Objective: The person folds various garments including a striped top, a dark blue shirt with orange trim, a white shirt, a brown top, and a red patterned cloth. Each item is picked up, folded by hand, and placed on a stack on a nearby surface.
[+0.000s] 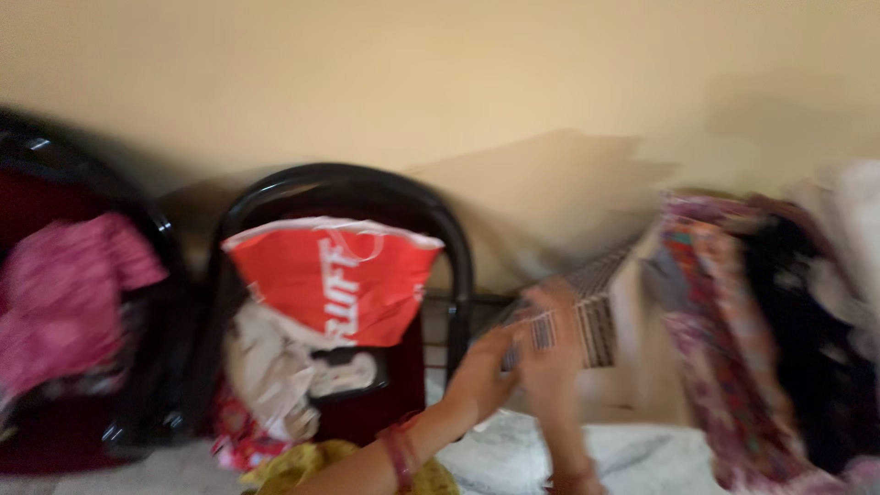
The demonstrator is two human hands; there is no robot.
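The view is blurred by motion. My left hand (484, 374), with red bangles at the wrist, and my right hand (550, 362) are raised together in the lower middle. Both grip a striped brown-and-white cloth (596, 316) that stretches up and to the right from the fingers. The cloth hangs in front of a pale yellow wall. Fingers are smeared, so the exact grip is unclear.
A black metal chair (348, 183) holds a red-and-white bag (330, 280) and crumpled beige cloth (270, 367). Pink clothing (64, 298) lies on another dark chair at left. Patterned, colourful garments (724, 339) pile up on the right. White fabric (513, 454) lies below my hands.
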